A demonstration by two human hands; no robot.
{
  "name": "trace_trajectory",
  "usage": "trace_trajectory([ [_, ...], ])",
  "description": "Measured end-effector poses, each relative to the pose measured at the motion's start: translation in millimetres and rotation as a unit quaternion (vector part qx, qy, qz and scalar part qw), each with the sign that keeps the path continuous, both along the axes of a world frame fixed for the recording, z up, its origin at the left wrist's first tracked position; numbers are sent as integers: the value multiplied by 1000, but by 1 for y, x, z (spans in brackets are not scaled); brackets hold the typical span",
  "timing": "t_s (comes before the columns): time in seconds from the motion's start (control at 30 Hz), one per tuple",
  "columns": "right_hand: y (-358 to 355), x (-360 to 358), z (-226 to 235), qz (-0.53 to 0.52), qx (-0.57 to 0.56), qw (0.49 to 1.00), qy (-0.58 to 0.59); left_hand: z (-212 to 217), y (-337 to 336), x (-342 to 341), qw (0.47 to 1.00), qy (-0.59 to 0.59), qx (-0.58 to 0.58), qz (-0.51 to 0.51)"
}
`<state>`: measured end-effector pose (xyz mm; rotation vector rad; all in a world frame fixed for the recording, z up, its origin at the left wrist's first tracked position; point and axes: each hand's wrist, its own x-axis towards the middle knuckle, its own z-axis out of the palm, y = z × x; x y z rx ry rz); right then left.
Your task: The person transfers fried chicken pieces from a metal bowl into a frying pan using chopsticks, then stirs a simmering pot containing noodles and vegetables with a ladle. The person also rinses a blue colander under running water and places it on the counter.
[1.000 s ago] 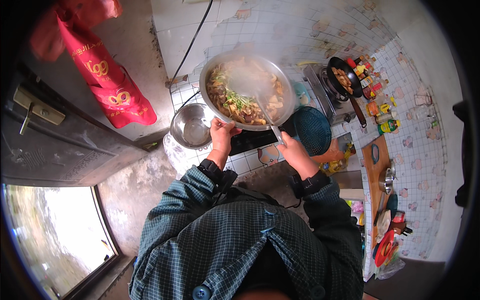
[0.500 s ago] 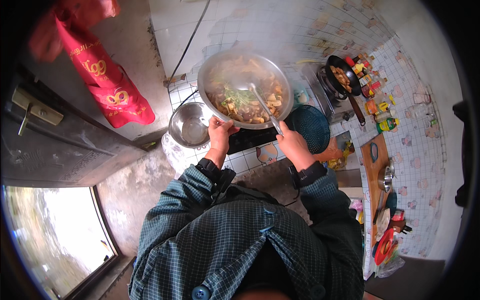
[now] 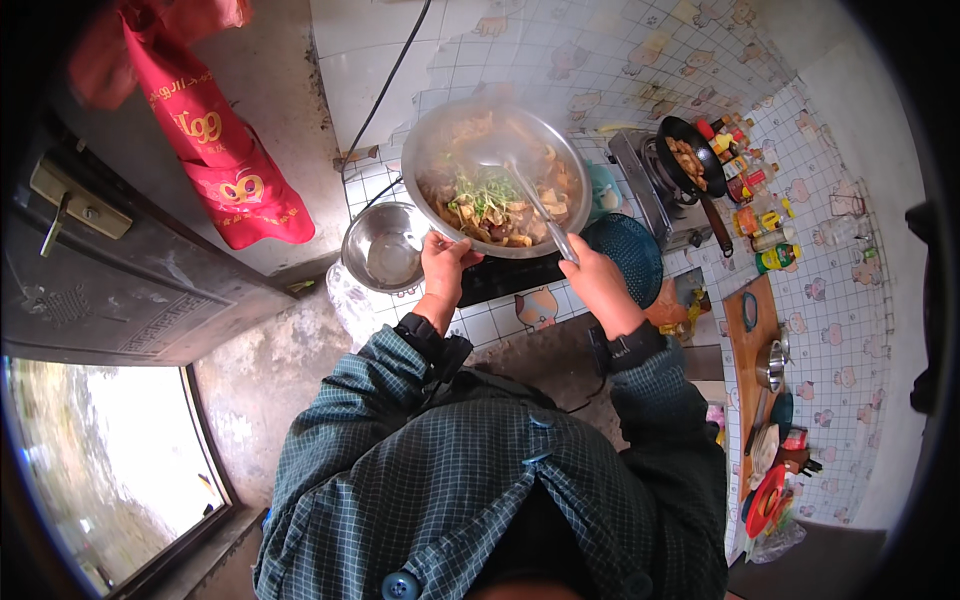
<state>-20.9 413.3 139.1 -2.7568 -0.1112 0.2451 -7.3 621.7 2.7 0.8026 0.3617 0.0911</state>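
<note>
A large steaming metal basin [image 3: 412,205] of cooked food, with pale chunks and a heap of green shreds [image 3: 487,192] on top, stands at the counter's back. My left hand [image 3: 443,270] pinches its near rim, thumb on the edge. In my right hand [image 3: 606,287] is the handle of a long metal ladle [image 3: 538,205], fingers wrapped round its end. The ladle leans across the basin's right side, its head far in and blurred by steam. Left of the basin, close to my left hand, sits a smaller metal bowl [image 3: 385,252].
A dark teal colander [image 3: 628,258] lies right of the basin. Beyond it, a black wok [image 3: 712,165] of food sits on a gas stove [image 3: 655,200], near several sauce bottles [image 3: 765,215]. A wooden board [image 3: 745,355] runs along the right. A red apron [image 3: 225,160] hangs left.
The ladle's head has shifted farther across the basin, and my right hand has moved slightly right and down. My left hand stays at the rim. More of the green shreds shows.
</note>
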Motion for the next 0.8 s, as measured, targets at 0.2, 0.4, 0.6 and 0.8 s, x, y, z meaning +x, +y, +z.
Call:
trace_trajectory([
  [0.2,40,38,-12,7,-29,1000,-4,0,1,0,1000,-1,12,-9],
  [0.4,29,17,17,27,-102,993,44,-4,1,-1,1000,1,-5,-2],
  [0.6,-14,-3,22,37,-44,998,15,-2,-1,0,1000,-5,-15,-1],
  [0.8,-38,-44,65,38,5,998,41,-2,3,-3,1000,0,-8,6],
])
